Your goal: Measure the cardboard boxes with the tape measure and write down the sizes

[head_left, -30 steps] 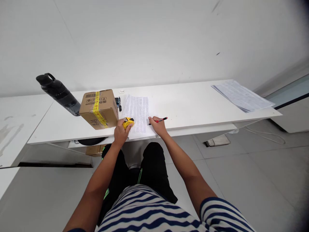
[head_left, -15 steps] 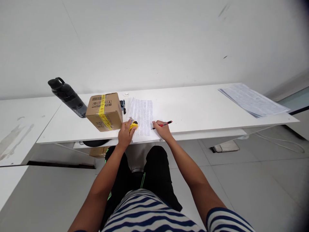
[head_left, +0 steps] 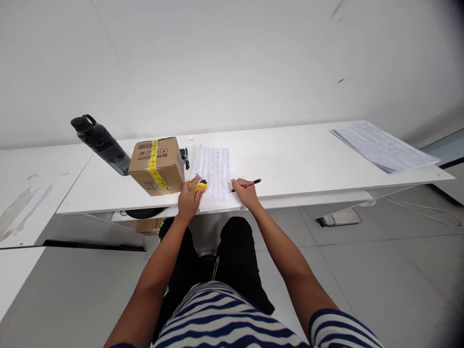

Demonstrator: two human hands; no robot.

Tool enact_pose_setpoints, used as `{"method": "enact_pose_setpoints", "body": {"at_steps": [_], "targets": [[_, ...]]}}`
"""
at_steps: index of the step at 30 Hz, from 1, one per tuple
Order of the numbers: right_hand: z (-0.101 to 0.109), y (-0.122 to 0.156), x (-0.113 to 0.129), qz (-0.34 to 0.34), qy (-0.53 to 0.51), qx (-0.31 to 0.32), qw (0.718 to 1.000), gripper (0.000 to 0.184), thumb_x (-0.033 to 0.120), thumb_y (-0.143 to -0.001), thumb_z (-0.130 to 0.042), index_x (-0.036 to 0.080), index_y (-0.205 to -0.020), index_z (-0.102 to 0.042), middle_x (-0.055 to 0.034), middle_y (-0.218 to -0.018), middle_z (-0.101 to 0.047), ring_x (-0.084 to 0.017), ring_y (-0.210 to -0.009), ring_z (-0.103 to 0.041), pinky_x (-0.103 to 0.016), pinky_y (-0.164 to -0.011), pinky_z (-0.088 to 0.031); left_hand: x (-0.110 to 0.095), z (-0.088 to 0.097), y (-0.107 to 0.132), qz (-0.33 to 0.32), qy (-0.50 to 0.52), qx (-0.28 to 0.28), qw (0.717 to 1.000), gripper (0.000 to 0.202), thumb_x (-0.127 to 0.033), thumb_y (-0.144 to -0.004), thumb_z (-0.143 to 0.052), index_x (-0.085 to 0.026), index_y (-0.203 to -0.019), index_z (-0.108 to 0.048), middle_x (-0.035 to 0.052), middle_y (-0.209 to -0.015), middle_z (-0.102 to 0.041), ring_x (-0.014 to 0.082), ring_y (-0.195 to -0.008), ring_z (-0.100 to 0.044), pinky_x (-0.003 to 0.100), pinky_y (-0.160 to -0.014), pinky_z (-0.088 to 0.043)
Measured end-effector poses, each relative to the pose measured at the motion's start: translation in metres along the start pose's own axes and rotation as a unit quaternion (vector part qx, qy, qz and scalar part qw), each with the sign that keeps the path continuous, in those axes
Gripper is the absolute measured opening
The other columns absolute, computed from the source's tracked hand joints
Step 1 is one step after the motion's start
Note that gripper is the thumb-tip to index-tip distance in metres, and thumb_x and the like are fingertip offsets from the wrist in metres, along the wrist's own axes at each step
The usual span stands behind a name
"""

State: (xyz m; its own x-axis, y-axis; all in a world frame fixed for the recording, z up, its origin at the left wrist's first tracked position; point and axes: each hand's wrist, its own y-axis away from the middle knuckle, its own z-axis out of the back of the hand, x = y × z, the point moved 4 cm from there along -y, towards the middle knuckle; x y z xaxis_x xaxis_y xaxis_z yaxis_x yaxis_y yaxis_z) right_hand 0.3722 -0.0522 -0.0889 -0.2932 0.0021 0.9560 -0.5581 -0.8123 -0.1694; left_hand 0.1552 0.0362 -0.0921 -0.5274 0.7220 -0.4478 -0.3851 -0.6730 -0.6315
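Observation:
A printed sheet of paper lies on the white table, its lower end near the front edge. At its left side, my left hand is closed around a yellow and black tape measure, which rests over the sheet. A short bit of the metal blade seems to stick out of it. My right hand grips a red and black pen at the sheet's right edge. The pen's tip points left and down, close to the paper; whether it touches cannot be made out.
A cardboard box with yellow tape stands left of the sheet, a dark bottle behind it. Small dark items lie by the box. A stack of printed papers is at the right end. A wall rises behind the table.
My right hand has shifted slightly right with the pen, away from the sheet's edge. My left hand stays on the tape measure. The whole view has moved a little.

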Motion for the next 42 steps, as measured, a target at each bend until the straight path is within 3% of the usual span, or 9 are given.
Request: {"method": "enact_pose_setpoints", "body": {"at_steps": [3,7,14,20,24,28,31,37,42], "targets": [[0.001,0.001,0.0,0.006,0.001,-0.03,1.0,0.045,0.049,-0.082,-0.052,0.025,-0.051,-0.03,0.0034,-0.05,-0.038,-0.014,-0.055,-0.039,-0.03,-0.057,-0.034,-0.001,0.001,-0.001,0.011,0.004,0.003,1.0,0.051,-0.05,-0.096,-0.043,-0.018,-0.134,-0.056,0.0144,-0.115,-0.062,0.0233,-0.103,-0.063,0.034,-0.085,-0.054],[-0.001,0.001,0.002,0.001,-0.008,-0.006,1.0,0.044,0.044,-0.08,-0.053,0.025,-0.05,-0.028,0.0044,-0.05,-0.034,-0.013,-0.053,-0.036,-0.03,-0.057,-0.032,-0.003,0.002,-0.002,0.009,0.01,0.003,1.0,0.048,-0.049,-0.097,-0.042,-0.018,-0.131,-0.058,0.0144,-0.116,-0.062,0.0238,-0.106,-0.063,0.035,-0.087,-0.053],[-0.001,0.001,0.002,-0.007,-0.011,-0.02,1.0,0.044,0.042,-0.081,-0.053,0.025,-0.049,-0.029,0.0045,-0.049,-0.034,-0.013,-0.053,-0.037,-0.03,-0.056,-0.032,-0.003,0.002,-0.001,0.012,0.011,0.006,1.0,0.049,-0.051,-0.097,-0.04,-0.018,-0.129,-0.058,0.0148,-0.116,-0.061,0.0242,-0.109,-0.062,0.036,-0.09,-0.053],[0.001,0.003,-0.001,0.0,-0.009,-0.066,0.998,0.046,0.041,-0.083,-0.052,0.025,-0.054,-0.021,0.0053,-0.051,-0.027,-0.012,-0.052,-0.035,-0.029,-0.056,-0.032,0.002,-0.002,0.003,0.002,0.008,-0.011,1.0,0.053,-0.055,-0.096,-0.041,-0.016,-0.129,-0.055,0.0158,-0.115,-0.062,0.0246,-0.109,-0.063,0.036,-0.09,-0.053],[0.0,0.003,0.0,0.006,-0.002,-0.032,0.999,0.046,0.044,-0.083,-0.052,0.025,-0.052,-0.025,0.0043,-0.05,-0.033,-0.013,-0.053,-0.036,-0.03,-0.056,-0.033,0.009,-0.005,0.006,-0.004,0.027,-0.035,0.999,0.051,-0.056,-0.094,-0.046,-0.015,-0.124,-0.052,0.017,-0.114,-0.063,0.0261,-0.11,-0.064,0.038,-0.091,-0.053],[0.002,0.003,0.003,0.013,0.002,-0.047,0.999,0.047,0.046,-0.084,-0.052,0.025,-0.051,-0.025,0.0037,-0.05,-0.034,-0.013,-0.054,-0.038,-0.03,-0.058,-0.034,0.013,-0.007,0.006,0.0,0.031,-0.044,0.999,0.049,-0.055,-0.091,-0.051,-0.016,-0.121,-0.05,0.0173,-0.112,-0.065,0.0274,-0.111,-0.064,0.04,-0.092,-0.053],[0.004,0.002,0.002,-0.011,-0.02,-0.045,0.999,0.047,0.044,-0.082,-0.054,0.025,-0.051,-0.024,0.0042,-0.049,-0.033,-0.013,-0.053,-0.037,-0.03,-0.057,-0.034,0.014,-0.008,0.006,0.018,0.034,-0.038,0.999,0.05,-0.057,-0.09,-0.052,-0.016,-0.119,-0.05,0.0178,-0.112,-0.065,0.0281,-0.11,-0.065,0.04,-0.091,-0.053],[0.01,-0.002,-0.001,-0.043,-0.058,-0.084,0.994,0.041,0.045,-0.087,-0.053,0.024,-0.053,-0.043,0.0013,-0.056,-0.048,-0.015,-0.059,-0.045,-0.031,-0.061,-0.038,0.02,-0.011,0.01,0.097,0.046,-0.049,0.993,0.066,-0.066,-0.083,-0.057,-0.013,-0.121,-0.049,0.0198,-0.111,-0.066,0.0297,-0.106,-0.068,0.041,-0.088,-0.054],[0.003,0.001,0.002,-0.014,-0.025,-0.084,0.996,0.047,0.042,-0.086,-0.054,0.024,-0.054,-0.024,0.0059,-0.052,-0.03,-0.012,-0.054,-0.033,-0.028,-0.055,-0.03,0.02,-0.012,0.011,0.118,0.063,-0.041,0.99,0.072,-0.067,-0.081,-0.059,-0.01,-0.123,-0.048,0.0218,-0.114,-0.066,0.0311,-0.109,-0.067,0.041,-0.09,-0.054]]}}
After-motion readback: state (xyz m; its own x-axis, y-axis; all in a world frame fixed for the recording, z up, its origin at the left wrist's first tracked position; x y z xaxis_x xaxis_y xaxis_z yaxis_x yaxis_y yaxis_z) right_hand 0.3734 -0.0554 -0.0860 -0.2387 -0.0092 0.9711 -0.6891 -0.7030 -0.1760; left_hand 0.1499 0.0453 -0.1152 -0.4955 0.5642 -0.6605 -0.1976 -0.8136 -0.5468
